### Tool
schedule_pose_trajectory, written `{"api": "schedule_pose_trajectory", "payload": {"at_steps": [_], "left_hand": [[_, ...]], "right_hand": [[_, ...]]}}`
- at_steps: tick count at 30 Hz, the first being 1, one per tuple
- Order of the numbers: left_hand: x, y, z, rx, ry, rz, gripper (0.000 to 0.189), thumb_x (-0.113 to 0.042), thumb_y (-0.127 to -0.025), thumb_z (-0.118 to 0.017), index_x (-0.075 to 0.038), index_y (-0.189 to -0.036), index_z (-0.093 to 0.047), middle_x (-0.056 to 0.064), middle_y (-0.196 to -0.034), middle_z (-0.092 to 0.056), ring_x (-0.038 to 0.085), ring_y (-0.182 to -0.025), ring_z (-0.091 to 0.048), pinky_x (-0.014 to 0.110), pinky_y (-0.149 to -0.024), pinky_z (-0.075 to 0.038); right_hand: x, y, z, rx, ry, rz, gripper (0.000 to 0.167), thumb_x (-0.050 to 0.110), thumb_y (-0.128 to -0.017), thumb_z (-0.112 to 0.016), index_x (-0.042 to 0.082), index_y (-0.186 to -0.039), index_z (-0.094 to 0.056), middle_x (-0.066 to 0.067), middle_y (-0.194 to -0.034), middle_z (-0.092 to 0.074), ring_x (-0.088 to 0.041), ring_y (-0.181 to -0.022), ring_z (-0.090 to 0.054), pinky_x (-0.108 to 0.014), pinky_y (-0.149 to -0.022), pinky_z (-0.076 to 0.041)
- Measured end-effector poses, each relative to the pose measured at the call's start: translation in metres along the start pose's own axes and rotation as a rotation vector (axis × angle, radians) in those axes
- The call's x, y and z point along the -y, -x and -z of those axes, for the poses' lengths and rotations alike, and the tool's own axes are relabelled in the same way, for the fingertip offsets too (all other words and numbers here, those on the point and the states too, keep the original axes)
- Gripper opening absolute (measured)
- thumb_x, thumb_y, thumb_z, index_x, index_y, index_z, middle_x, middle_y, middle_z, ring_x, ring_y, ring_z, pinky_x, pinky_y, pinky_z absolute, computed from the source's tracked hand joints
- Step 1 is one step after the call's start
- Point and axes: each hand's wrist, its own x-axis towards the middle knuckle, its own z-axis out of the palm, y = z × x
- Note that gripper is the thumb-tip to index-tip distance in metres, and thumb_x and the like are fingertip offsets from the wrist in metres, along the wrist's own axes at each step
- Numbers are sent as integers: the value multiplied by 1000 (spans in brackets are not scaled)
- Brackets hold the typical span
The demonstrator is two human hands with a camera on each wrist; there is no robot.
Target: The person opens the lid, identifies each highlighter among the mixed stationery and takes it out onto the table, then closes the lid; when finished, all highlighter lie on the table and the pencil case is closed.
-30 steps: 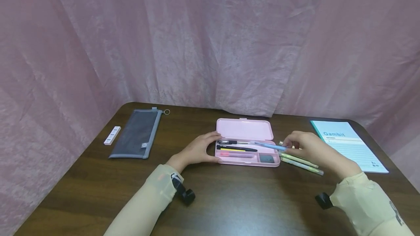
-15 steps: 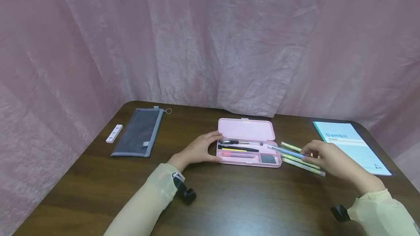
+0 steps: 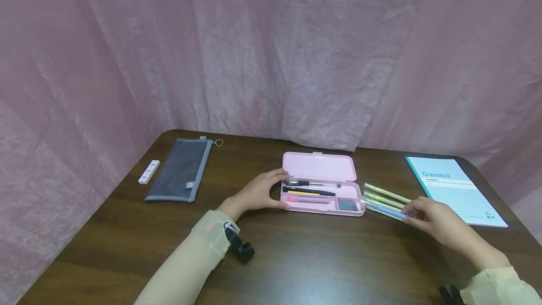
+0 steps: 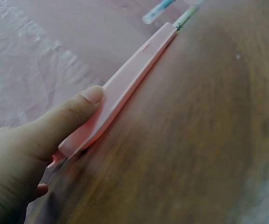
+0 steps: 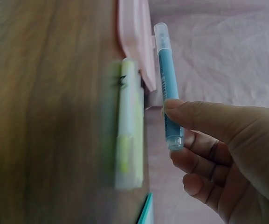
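A pink pencil case (image 3: 319,167) lies with its lid raised in the middle of the table. My left hand (image 3: 254,194) holds its left end, thumb at the front wall and fingers at the back. Inside are a clear pen with black parts (image 3: 311,184), a black-and-yellow pen (image 3: 306,192), a pink pen (image 3: 306,199) and a grey eraser (image 3: 347,205). To the right, my right hand (image 3: 438,222) pinches a blue pen (image 5: 169,79) with a clear cap between thumb and fingers. The blue pen overlaps several yellow-green pens (image 3: 387,193) in the head view.
A notebook (image 3: 459,192) with a teal spine lies at the right, beyond my right hand. On the left are a grey mesh zip pouch (image 3: 178,168) and a small white block (image 3: 149,172). A pink curtain (image 3: 271,60) hangs behind the table.
My right hand has carried the blue pen rightward and toward me, from over the pencil case to over the yellow-green pens. My left hand has stayed at the case.
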Motion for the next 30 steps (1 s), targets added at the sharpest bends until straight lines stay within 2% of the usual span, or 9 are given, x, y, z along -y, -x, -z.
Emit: {"api": "schedule_pose_trajectory", "payload": {"at_steps": [6, 11, 16, 20, 25, 30], "left_hand": [[1, 1, -1, -4, 5, -1, 81, -53, -74, -77, -20, -142, -47, 3, -152, -40, 24, -140, -39, 44, -116, -32], [1, 1, -1, -8, 15, -6, 81, -52, -74, -78, -20, -141, -48, 3, -152, -41, 25, -140, -39, 45, -116, -32], [1, 0, -1, -6, 8, -3, 81, -52, -73, -78, -20, -141, -48, 2, -152, -41, 24, -140, -39, 43, -116, -31], [0, 1, -1, -4, 9, 2, 82, -52, -73, -78, -19, -141, -48, 3, -152, -41, 24, -140, -39, 43, -116, -32], [-1, 1, 0, 0, 12, 10, 83, -53, -73, -77, -19, -142, -47, 3, -152, -40, 25, -140, -38, 44, -116, -32], [2, 0, -3, -32, -12, -27, 81, -51, -72, -78, -19, -140, -49, 3, -150, -43, 24, -139, -41, 42, -115, -33]], "right_hand": [[-11, 7, -10, -83, 32, 52, 15, 10, -76, -77, 18, -81, -66, 16, -74, -53, 10, -67, -40, -20, -56, -42], [-18, 11, -15, -93, 47, 56, 16, 10, -75, -78, 18, -81, -66, 16, -75, -53, 10, -68, -40, -20, -56, -43], [-23, 14, -19, -144, 66, 90, 19, 7, -72, -79, 18, -80, -66, 17, -74, -51, 10, -68, -39, -20, -55, -41], [-26, 15, -22, -133, 62, 85, 20, 7, -71, -80, 18, -79, -65, 17, -73, -50, 8, -67, -40, -20, -55, -40], [-25, 16, -24, -66, 64, 30, 17, 11, -73, -79, 19, -78, -65, 15, -73, -50, 7, -66, -42, -20, -55, -41], [-25, 17, -25, -40, 80, 33, 17, 11, -73, -79, 18, -77, -65, 14, -74, -52, 7, -66, -43, -21, -56, -42]]}}
